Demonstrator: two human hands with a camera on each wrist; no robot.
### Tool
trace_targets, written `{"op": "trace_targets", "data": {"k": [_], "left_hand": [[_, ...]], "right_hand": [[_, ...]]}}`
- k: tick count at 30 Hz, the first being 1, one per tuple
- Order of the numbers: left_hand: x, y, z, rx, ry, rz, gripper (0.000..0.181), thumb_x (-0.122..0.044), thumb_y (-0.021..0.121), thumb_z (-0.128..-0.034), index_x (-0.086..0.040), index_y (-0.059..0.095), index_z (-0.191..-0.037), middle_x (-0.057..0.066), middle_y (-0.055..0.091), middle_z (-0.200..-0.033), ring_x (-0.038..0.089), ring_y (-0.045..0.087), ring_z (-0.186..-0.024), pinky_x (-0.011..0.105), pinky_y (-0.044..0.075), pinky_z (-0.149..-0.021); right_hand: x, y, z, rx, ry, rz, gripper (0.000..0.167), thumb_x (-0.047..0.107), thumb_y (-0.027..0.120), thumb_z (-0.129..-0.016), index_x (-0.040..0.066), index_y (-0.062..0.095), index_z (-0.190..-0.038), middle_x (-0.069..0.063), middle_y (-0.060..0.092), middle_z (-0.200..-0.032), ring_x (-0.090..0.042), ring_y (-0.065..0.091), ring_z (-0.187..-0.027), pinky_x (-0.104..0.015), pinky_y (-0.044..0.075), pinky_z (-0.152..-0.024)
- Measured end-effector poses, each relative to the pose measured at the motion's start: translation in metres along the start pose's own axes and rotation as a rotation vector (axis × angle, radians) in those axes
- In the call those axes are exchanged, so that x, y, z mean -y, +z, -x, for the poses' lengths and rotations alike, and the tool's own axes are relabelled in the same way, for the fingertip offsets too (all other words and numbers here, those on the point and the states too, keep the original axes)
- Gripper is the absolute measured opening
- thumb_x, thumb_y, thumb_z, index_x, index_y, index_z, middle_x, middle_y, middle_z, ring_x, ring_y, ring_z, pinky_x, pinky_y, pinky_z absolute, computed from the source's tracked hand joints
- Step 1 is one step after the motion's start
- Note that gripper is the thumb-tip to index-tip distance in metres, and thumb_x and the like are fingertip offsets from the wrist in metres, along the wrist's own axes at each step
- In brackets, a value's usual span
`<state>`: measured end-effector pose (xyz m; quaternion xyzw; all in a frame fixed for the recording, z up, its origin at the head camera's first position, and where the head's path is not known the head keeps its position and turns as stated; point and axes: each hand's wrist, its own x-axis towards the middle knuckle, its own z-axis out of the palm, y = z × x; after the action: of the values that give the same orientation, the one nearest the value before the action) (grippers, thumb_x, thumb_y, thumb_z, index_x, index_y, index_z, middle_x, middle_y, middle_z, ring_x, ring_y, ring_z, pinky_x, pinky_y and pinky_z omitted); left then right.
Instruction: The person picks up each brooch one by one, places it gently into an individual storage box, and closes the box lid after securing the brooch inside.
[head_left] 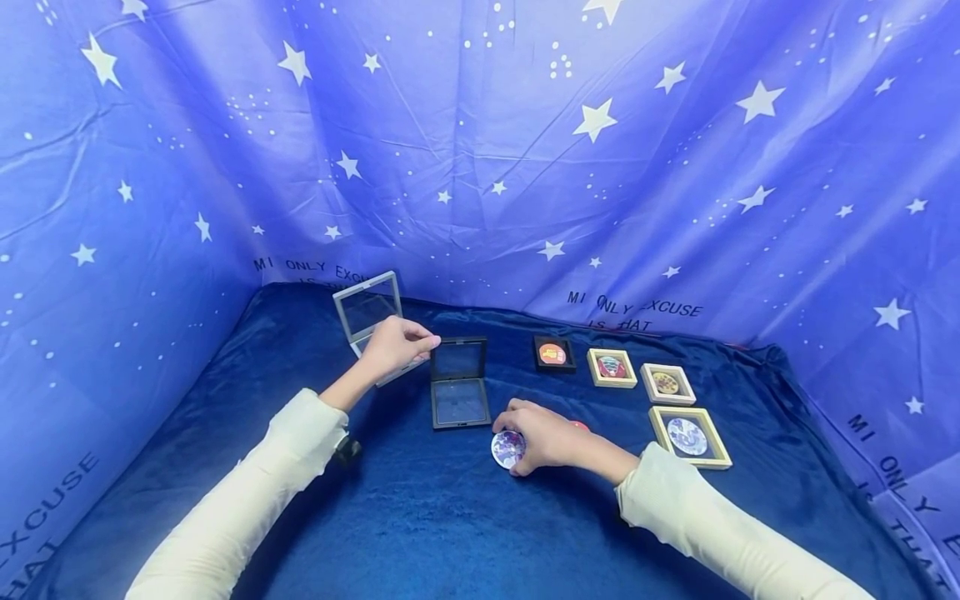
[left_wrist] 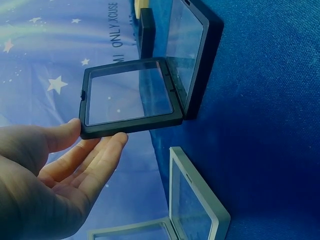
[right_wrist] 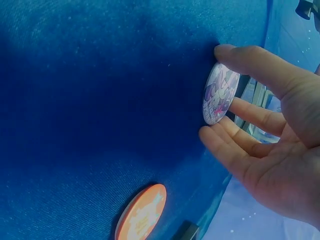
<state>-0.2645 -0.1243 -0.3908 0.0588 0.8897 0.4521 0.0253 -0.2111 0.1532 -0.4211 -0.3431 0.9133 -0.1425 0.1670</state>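
Note:
A hinged black display frame (head_left: 460, 403) with clear film panels stands open on the cloth. Thumb and fingers of my left hand (head_left: 393, 343) hold a corner of its raised lid (left_wrist: 131, 95). My right hand (head_left: 546, 435) grips a round badge (head_left: 508, 449) with a purple and white cartoon print by its rim. Whether the badge touches the cloth, I cannot tell. Partly hidden behind that hand is a red-orange round badge (right_wrist: 142, 214), lying on the cloth. Beyond my left hand an open light grey display frame (head_left: 367, 305) stands with its lid up.
Toward the back right stand several small frames with round badges: a black one (head_left: 554, 354), two pale ones (head_left: 611, 368) (head_left: 667, 383) and a larger cream one (head_left: 690, 437). Dark blue cloth (head_left: 420, 517) covers the table. A star-printed curtain (head_left: 465, 150) hangs behind.

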Motion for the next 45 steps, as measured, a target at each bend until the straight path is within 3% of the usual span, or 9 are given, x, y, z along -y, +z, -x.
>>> {"op": "trace_targets", "data": {"k": [5,10,16,23,28,35,45], "left_hand": [[0.001,-0.001,0.0,-0.001,-0.004,-0.002,0.026,-0.026,0.071,-0.0975,-0.002,0.079,-0.105,0.011,0.078,-0.088,0.034,0.074,-0.089,0.029,0.057,-0.074],[0.003,-0.001,-0.001,-0.005,-0.001,-0.006,0.027,-0.026,0.071,-0.0974,-0.001,0.079,-0.104,0.011,0.078,-0.087,0.032,0.075,-0.087,0.028,0.057,-0.074],[0.003,0.0,0.0,0.009,-0.014,0.002,0.026,-0.026,0.071,-0.0973,-0.002,0.078,-0.106,0.013,0.079,-0.093,0.032,0.076,-0.09,0.031,0.06,-0.075],[0.001,0.0,-0.001,0.001,-0.01,0.0,0.026,-0.026,0.071,-0.0971,-0.002,0.079,-0.105,0.014,0.079,-0.093,0.033,0.076,-0.09,0.029,0.059,-0.074],[0.002,0.0,-0.003,0.002,-0.012,0.001,0.026,-0.025,0.071,-0.0969,-0.001,0.078,-0.105,0.014,0.079,-0.091,0.033,0.076,-0.089,0.027,0.058,-0.072],[0.002,0.001,-0.003,0.0,-0.01,0.006,0.026,-0.024,0.072,-0.0966,-0.001,0.078,-0.104,0.014,0.079,-0.09,0.034,0.076,-0.089,0.027,0.059,-0.071],[0.002,0.0,-0.002,-0.005,0.0,0.0,0.025,-0.025,0.072,-0.0967,-0.002,0.079,-0.104,0.014,0.079,-0.091,0.033,0.076,-0.088,0.028,0.059,-0.072]], "right_hand": [[0.0,0.0,-0.001,0.002,-0.003,-0.014,0.053,0.017,0.093,-0.071,0.008,0.071,-0.118,-0.003,0.061,-0.105,-0.016,0.057,-0.093,-0.037,0.055,-0.084],[-0.002,-0.003,-0.001,-0.021,-0.03,-0.047,0.052,0.017,0.093,-0.071,0.007,0.072,-0.117,-0.002,0.061,-0.103,-0.014,0.057,-0.09,-0.029,0.053,-0.079],[-0.001,-0.021,-0.007,-0.09,-0.011,-0.121,0.051,0.017,0.092,-0.072,0.006,0.073,-0.118,-0.004,0.061,-0.101,-0.016,0.059,-0.088,-0.026,0.054,-0.076],[0.007,-0.036,-0.028,-0.212,0.021,-0.125,0.051,0.021,0.091,-0.073,0.004,0.074,-0.118,-0.009,0.063,-0.101,-0.018,0.057,-0.086,-0.028,0.053,-0.073],[0.011,-0.032,-0.044,-0.273,0.053,-0.13,0.052,0.024,0.091,-0.073,0.002,0.075,-0.117,-0.009,0.065,-0.097,-0.017,0.057,-0.084,-0.028,0.051,-0.071],[0.015,-0.023,-0.06,-0.297,0.15,-0.189,0.052,0.024,0.092,-0.072,-0.001,0.075,-0.115,-0.012,0.072,-0.102,-0.021,0.064,-0.09,-0.04,0.056,-0.082],[0.022,-0.012,-0.076,-0.299,0.18,-0.174,0.046,0.027,0.093,-0.072,-0.001,0.077,-0.104,-0.007,0.074,-0.089,-0.015,0.06,-0.076,-0.027,0.051,-0.068]]}}
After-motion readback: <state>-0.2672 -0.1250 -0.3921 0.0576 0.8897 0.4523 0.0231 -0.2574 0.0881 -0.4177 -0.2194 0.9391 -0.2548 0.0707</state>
